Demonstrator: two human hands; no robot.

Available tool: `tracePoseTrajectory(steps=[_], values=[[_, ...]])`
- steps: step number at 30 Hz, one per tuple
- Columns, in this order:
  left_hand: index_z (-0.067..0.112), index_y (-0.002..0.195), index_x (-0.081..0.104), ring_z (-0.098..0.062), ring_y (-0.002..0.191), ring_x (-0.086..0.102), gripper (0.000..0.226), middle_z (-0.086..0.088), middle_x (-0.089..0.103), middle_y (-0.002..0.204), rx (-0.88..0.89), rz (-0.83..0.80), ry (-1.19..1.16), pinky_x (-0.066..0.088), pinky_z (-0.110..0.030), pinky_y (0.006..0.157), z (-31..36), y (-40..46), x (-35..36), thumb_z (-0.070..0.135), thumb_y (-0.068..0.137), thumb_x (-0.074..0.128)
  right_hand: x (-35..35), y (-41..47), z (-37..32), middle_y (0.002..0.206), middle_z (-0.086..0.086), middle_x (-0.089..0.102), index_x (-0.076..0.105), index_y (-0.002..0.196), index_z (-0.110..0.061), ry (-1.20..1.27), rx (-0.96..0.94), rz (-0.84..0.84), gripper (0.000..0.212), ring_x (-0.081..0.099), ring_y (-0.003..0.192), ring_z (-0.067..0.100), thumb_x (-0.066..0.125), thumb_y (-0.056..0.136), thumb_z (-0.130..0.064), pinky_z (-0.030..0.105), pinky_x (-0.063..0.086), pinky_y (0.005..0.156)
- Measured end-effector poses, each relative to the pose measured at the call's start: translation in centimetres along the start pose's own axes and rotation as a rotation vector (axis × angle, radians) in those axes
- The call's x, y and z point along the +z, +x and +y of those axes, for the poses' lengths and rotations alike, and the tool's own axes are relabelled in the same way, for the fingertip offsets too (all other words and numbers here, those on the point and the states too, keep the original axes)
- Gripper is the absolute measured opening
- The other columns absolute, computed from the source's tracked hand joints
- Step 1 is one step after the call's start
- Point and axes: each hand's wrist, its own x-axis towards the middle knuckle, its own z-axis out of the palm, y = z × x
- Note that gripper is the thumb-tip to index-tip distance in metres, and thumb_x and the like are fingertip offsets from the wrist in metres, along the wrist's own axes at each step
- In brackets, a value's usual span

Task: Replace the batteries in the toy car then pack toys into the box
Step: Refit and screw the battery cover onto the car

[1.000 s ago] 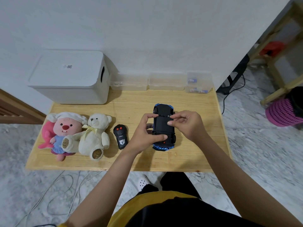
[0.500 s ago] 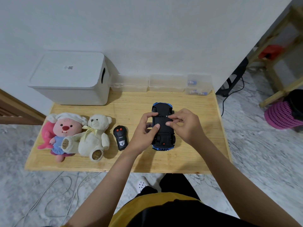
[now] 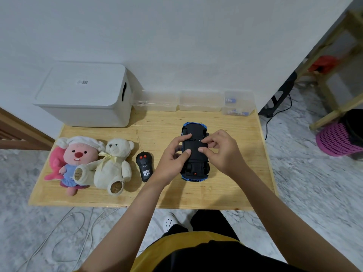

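Note:
A blue toy car (image 3: 194, 134) lies upside down on the wooden table (image 3: 231, 189), its black underside facing up. My left hand (image 3: 172, 158) grips the car's left side, thumb and forefinger on the underside. My right hand (image 3: 218, 150) holds the right side, its thumb and forefinger tips pressing the middle of the underside. A black remote control (image 3: 145, 165) lies left of the car. Further left sit a white teddy bear (image 3: 114, 163) and a pink plush toy (image 3: 75, 160). A white lidded box (image 3: 84, 95) stands at the back left.
Three clear plastic containers (image 3: 198, 101) line the wall at the table's back; the rightmost (image 3: 237, 104) holds small batteries. A pink basket (image 3: 337, 140) and a wooden frame (image 3: 332, 79) stand on the floor to the right. Cables (image 3: 64, 232) lie on the floor.
My left thumb slid from the car's lower left side up onto the middle of the underside. My right fingers shifted slightly on the underside. The car stayed in place.

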Motion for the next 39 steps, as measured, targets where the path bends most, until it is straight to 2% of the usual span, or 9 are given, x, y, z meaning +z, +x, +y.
tracePoseTrajectory(steps=[6,10,14,21,27,31,35,37,39], values=[[0.041,0.123,0.054,-0.026,0.087,0.062,0.044,-0.015,0.058,0.117,-0.001,-0.016,-0.003,0.058,-0.047,0.078,0.2,0.0,0.0,0.006,0.096,0.050,0.1,0.1,-0.3,0.091,0.002,0.056,0.070,0.093,-0.011,0.063,0.063,0.031,0.022,0.055,0.077,0.007,0.079,0.073,-0.015,0.006,0.042,0.071],[0.039,0.124,0.052,-0.019,0.092,0.064,0.046,-0.003,0.061,0.113,-0.008,-0.026,-0.050,0.057,-0.035,0.072,0.4,-0.1,0.1,0.003,0.097,0.046,0.1,0.1,-0.5,0.088,0.004,0.058,0.073,0.093,-0.011,0.184,0.126,0.078,0.024,0.061,0.075,0.013,0.081,0.070,-0.012,0.023,0.053,0.072],[0.036,0.125,0.052,-0.015,0.094,0.064,0.045,-0.001,0.061,0.115,-0.009,-0.026,-0.086,0.055,-0.029,0.070,0.6,-0.3,0.4,0.002,0.098,0.044,0.1,-0.2,-0.6,0.086,-0.003,0.057,0.073,0.095,-0.007,0.293,0.172,0.093,0.025,0.059,0.066,-0.006,0.079,0.071,-0.006,0.006,0.047,0.064],[0.040,0.122,0.052,-0.011,0.091,0.063,0.032,-0.001,0.058,0.122,0.010,0.013,-0.013,0.055,-0.029,0.071,0.2,-0.8,1.1,0.018,0.098,0.050,0.0,-0.6,-0.3,0.094,0.005,0.063,0.074,0.089,-0.012,0.302,0.203,0.071,0.021,0.062,0.075,0.017,0.081,0.070,-0.011,0.023,0.053,0.074],[0.032,0.125,0.050,-0.004,0.082,0.065,0.033,0.003,0.059,0.115,0.034,0.048,-0.013,0.057,-0.026,0.067,-0.1,-1.1,1.7,0.014,0.098,0.051,0.2,-0.7,-0.2,0.091,-0.001,0.065,0.074,0.089,-0.012,0.382,0.262,0.051,0.021,0.067,0.078,0.020,0.080,0.070,-0.007,0.031,0.057,0.077],[0.036,0.123,0.050,-0.006,0.091,0.064,0.034,0.001,0.057,0.120,0.029,0.055,-0.024,0.056,-0.024,0.069,0.0,-1.2,1.6,0.013,0.098,0.050,0.3,-1.1,-0.3,0.089,-0.002,0.068,0.073,0.094,-0.007,0.476,0.263,0.073,0.017,0.069,0.078,0.012,0.073,0.078,-0.003,0.031,0.058,0.076],[0.036,0.125,0.049,-0.002,0.094,0.062,0.034,0.012,0.057,0.118,0.024,0.058,-0.007,0.055,-0.022,0.071,-0.2,-1.2,1.1,0.016,0.098,0.051,0.5,-1.5,-0.5,0.082,-0.003,0.069,0.071,0.094,-0.008,0.472,0.292,0.074,0.017,0.067,0.070,0.002,0.074,0.077,-0.006,0.019,0.056,0.071],[0.033,0.127,0.050,0.002,0.090,0.062,0.035,0.018,0.057,0.115,0.036,0.056,0.028,0.054,-0.020,0.071,-0.3,-1.2,1.0,0.016,0.097,0.052,0.7,-1.5,-0.4,0.079,-0.004,0.069,0.071,0.091,-0.010,0.433,0.305,0.063,0.015,0.067,0.072,0.005,0.076,0.077,-0.009,0.018,0.056,0.069],[0.033,0.126,0.050,-0.004,0.093,0.062,0.035,0.018,0.058,0.114,0.053,0.060,0.058,0.055,-0.025,0.076,-0.6,-1.1,0.8,0.015,0.097,0.053,0.8,-1.5,-0.4,0.078,-0.003,0.069,0.070,0.088,-0.012,0.419,0.317,0.061,0.014,0.066,0.073,0.010,0.077,0.076,-0.009,0.019,0.056,0.068]])
